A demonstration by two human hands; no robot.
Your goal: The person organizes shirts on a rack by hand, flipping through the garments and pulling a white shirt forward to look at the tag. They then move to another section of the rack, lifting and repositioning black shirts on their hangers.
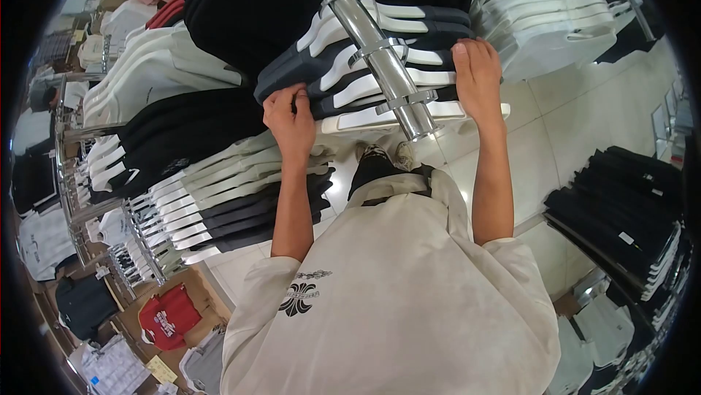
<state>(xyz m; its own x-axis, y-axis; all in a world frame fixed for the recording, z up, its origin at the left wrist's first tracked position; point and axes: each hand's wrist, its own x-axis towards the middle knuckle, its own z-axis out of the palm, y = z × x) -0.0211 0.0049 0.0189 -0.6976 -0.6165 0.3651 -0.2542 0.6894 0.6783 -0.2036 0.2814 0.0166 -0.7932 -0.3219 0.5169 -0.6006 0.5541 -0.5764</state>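
Dark navy shirts (288, 66) hang on white hangers (361, 92) from a chrome rail (376, 52) right in front of me. At one shoulder, my left hand (290, 119) has its fingers curled and closed on a dark shirt. Across the rail, my right hand (478, 79) closes over the other shoulder side of the dark shirts, thumb and fingers bent over the fabric. The nearest white hanger (350, 120), close to the rail's end, carries a pale garment and passes just below both hands.
White shirts (555, 30) hang beyond my right hand. Black shirts (197, 132) and pale grey-green shirts (241, 169) hang at left. Folded black clothes (621, 205) are stacked at right. A red shirt (169, 316) lies on a shelf at lower left. Tiled floor (526, 154) shows between.
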